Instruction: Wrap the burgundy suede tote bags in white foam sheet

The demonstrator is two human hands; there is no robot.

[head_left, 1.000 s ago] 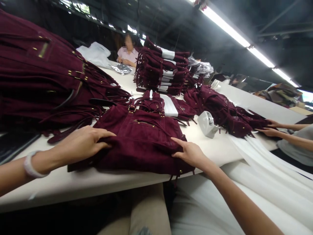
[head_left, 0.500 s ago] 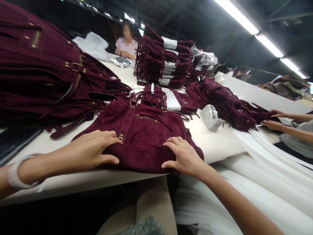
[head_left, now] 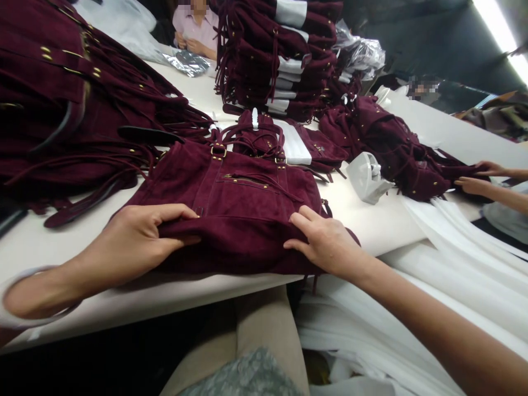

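Observation:
A maroon suede bag [head_left: 243, 203] lies at the front edge of the white table [head_left: 377, 231], its handles pointing away and a zipped pocket on the upper face. Fingers and thumb of my left hand [head_left: 144, 236] grip a fold near its lower left edge. On the lower right, my right hand [head_left: 325, 239] pinches the same bag between fingers and thumb. The material bulges up between both hands.
Fringed maroon bags [head_left: 45, 110] lie at the left. Stacked bags with white bands [head_left: 284, 60] stand behind. A white tape dispenser [head_left: 367, 177] sits at right, near a co-worker's hands [head_left: 478, 184]. White sheeting [head_left: 412, 308] hangs at front right.
Both hands have closed more on the bag's near edge and lifted its material into a fold. The view has tilted down and moved closer.

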